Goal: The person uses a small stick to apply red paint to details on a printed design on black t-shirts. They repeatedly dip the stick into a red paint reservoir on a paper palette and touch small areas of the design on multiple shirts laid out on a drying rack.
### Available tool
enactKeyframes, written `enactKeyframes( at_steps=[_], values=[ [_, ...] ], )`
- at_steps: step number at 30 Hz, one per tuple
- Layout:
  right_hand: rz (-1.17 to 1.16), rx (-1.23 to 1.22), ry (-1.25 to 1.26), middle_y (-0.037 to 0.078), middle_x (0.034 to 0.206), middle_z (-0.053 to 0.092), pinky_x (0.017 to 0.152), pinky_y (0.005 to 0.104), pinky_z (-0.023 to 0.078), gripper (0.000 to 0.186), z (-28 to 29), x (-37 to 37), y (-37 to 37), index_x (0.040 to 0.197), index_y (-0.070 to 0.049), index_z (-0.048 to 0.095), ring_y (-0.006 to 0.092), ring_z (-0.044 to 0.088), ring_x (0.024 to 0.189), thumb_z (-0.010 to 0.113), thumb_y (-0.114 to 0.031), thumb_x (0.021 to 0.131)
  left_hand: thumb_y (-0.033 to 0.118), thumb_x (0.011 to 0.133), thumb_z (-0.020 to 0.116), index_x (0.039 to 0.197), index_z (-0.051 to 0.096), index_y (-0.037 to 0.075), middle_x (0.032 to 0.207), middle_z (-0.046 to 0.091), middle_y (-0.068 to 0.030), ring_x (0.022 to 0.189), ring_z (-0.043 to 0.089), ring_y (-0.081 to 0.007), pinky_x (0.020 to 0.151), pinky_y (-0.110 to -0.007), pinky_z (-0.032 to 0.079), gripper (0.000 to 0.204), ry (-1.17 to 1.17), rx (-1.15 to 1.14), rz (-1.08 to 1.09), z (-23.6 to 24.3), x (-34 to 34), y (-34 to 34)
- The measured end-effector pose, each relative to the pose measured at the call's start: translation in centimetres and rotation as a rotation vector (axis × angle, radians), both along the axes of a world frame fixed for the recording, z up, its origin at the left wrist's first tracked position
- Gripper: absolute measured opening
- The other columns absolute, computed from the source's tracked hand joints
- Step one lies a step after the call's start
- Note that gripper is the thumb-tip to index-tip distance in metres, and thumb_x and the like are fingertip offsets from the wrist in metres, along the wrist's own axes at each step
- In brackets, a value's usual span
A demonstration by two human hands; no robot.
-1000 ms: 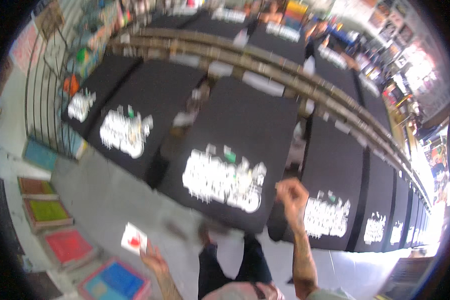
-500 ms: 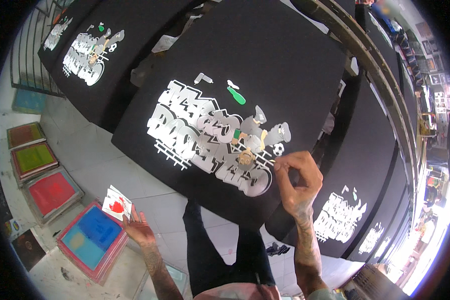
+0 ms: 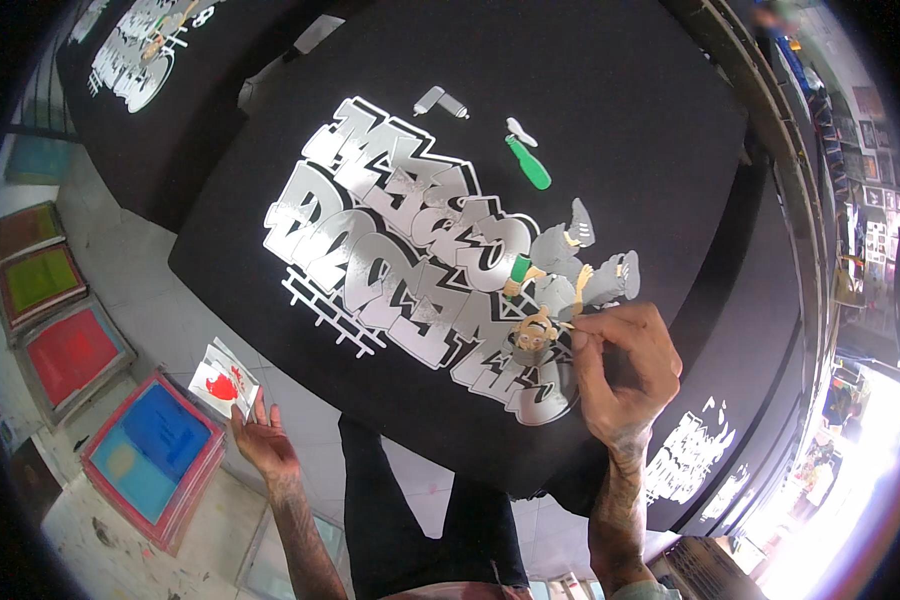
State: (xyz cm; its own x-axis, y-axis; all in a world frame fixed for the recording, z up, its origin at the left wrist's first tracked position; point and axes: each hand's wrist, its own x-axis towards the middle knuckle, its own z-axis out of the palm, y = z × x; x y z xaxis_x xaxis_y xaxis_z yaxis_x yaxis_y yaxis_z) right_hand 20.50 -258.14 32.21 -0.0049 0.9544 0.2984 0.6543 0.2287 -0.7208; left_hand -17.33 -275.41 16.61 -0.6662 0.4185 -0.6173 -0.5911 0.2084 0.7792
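A black cloth panel [image 3: 610, 90] lies stretched out before me, printed with white and grey graffiti-style lettering [image 3: 400, 225] and a tumbling cartoon figure [image 3: 537, 333]. Between thumb and fingertips of my right hand [image 3: 632, 372] is a thin, pale stick [image 3: 565, 324]. Its tip is at the edge of the figure's head; whether it touches the cloth I cannot tell. My left hand [image 3: 267, 445], held low at the left off the cloth, grips a folded white card [image 3: 210, 372] bearing a wet-looking red paint blob [image 3: 222, 386].
Framed printing screens in blue [image 3: 160, 450], red [image 3: 72, 355] and green [image 3: 40, 285] line a ledge at the left. Other printed black panels lie at the upper left [image 3: 140, 75] and lower right [image 3: 690, 455]. A curved rail [image 3: 735, 85] runs along the far right.
My view has drawn nearer the print. My right hand has brought the stick's tip closer to the figure's head. The left hand still holds the card.
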Motion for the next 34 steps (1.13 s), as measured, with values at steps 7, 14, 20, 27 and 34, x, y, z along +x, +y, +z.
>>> enactKeyframes(
  at_steps=[7, 14, 20, 27, 34],
  values=[
    [0.001, 0.02, -0.04, 0.007, 0.08, 0.064, 0.053, 0.0244, 0.044, 0.017, -0.3, -0.7, 0.1, 0.087, -0.004, 0.075, 0.0124, 0.06, 0.064, 0.075, 0.0, 0.071, 0.049, 0.095, 0.057, 0.151, 0.032, 0.015, 0.15, 0.043, -0.0027, 0.137, 0.043, -0.0188, 0.104, -0.039, 0.032, 0.07, 0.028, -0.033, 0.054, 0.1, 0.6, 0.4],
    [-0.003, 0.081, -0.152, 0.006, 0.078, 0.064, 0.051, 0.0243, 0.043, 0.019, -0.5, -0.9, 0.0, 0.085, -0.004, 0.074, 0.012, 0.059, 0.063, 0.076, 0.001, 0.068, 0.046, 0.094, 0.062, 0.146, 0.039, 0.015, 0.144, 0.049, -0.0026, 0.132, 0.048, -0.0198, 0.096, -0.036, 0.04, 0.065, -0.005, 0.009, 0.06, -1.6, 0.7, -0.4],
    [0.0, 0.114, -0.166, 0.006, 0.076, 0.063, 0.051, 0.0247, 0.043, 0.019, -0.9, -1.0, 0.1, 0.084, -0.004, 0.073, 0.0118, 0.059, 0.062, 0.077, 0.001, 0.066, 0.041, 0.096, 0.06, 0.142, 0.042, 0.014, 0.138, 0.053, -0.0066, 0.125, 0.055, -0.0202, 0.08, -0.029, 0.054, 0.057, 0.004, 0.007, 0.071, -2.1, 1.5, -0.5],
    [-0.012, 0.119, -0.162, 0.006, 0.075, 0.063, 0.05, 0.0247, 0.044, 0.02, -1.1, -1.0, -0.1, 0.085, -0.003, 0.073, 0.0119, 0.06, 0.062, 0.077, 0.0, 0.066, 0.04, 0.097, 0.058, 0.144, 0.038, 0.015, 0.14, 0.051, -0.0054, 0.125, 0.054, -0.0203, 0.084, -0.03, 0.052, 0.056, -0.028, 0.01, 0.065, -2.6, 1.1, -1.4],
    [-0.002, 0.053, -0.116, 0.007, 0.081, 0.065, 0.052, 0.0269, 0.048, 0.018, -0.7, -1.1, -0.3, 0.088, -0.004, 0.073, 0.0142, 0.063, 0.064, 0.077, -0.001, 0.071, 0.049, 0.094, 0.059, 0.149, 0.03, 0.02, 0.15, 0.04, -0.0051, 0.134, 0.045, -0.0226, 0.109, -0.051, 0.031, 0.069, 0.029, -0.044, 0.014, -1.2, 1.5, -0.7]
  ],
)
